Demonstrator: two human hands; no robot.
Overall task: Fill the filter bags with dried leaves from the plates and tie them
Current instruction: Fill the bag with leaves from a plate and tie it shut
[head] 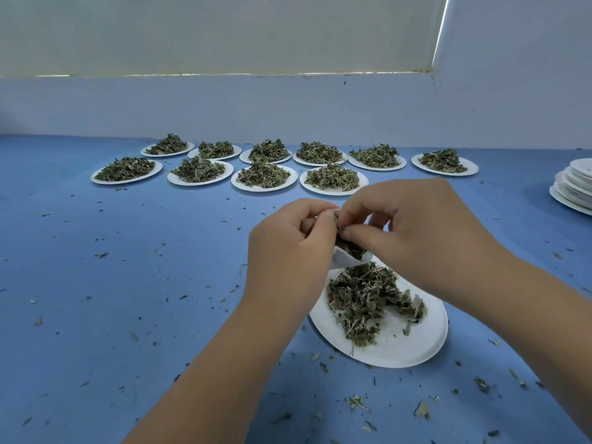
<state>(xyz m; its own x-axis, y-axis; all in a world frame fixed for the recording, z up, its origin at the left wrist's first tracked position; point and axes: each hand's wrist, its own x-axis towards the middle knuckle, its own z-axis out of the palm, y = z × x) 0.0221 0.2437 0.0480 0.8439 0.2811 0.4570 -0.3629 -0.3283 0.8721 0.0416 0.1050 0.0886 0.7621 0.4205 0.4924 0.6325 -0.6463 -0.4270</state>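
Head view, looking down over a blue table [128, 283]. Both bare forearms in from the lower edge, angled toward each other, meeting above the middle of the table.

Left hand [288, 241]: raised off the cloth, back of the hand toward the camera, fingers curled, thumb on top, gripping the filter bag [341, 261] by its left side.

Right hand [416, 232]: same height, just beside the left, knuckles up, wrist bent inward. Thumb and forefinger pinching the bag's top edge, with dark leaf bits showing at the tips. Other fingers loosely curled behind.

Filter bag: white, small, held in the air between the two hands and largely covered by them. Only a lower white corner and some dark filling visible. Long axis roughly upright, leaning a little; mouth up toward the fingertips, closed end down toward the near plate [400, 350]. Hanging over that plate's far rim, apart from it.

Near plate: white, flat on the cloth below the right wrist, with a loose heap of dried leaves [368, 296] on its far half and its near half bare.

Farther back, ten white plates of leaves [264, 176] in two rows, six behind and four in front, well apart from the hands. At the right edge, a stack of plates [573, 187]. Leaf crumbs scattered over the cloth.
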